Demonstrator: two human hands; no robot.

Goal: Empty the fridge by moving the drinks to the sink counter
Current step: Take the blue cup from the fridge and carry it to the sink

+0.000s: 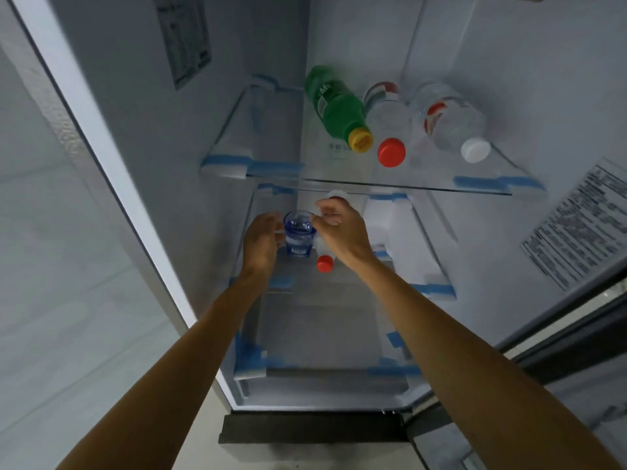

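The fridge stands open. On the lower glass shelf a blue-tinted bottle stands between my hands. My left hand is cupped beside its left side, fingers apart. My right hand reaches in from the right, its fingertips at the blue bottle's top rim; I cannot tell whether they grip it. Under my right hand is a clear bottle with a red cap, and a white-capped bottle shows behind. On the upper glass shelf are a green bottle, a red-capped clear bottle and a white-capped clear bottle.
The fridge's left wall and the open door on the right hem in my arms. Blue tape marks the shelf corners. A bottom compartment lies under my forearms. A white foam block sits right of my right hand.
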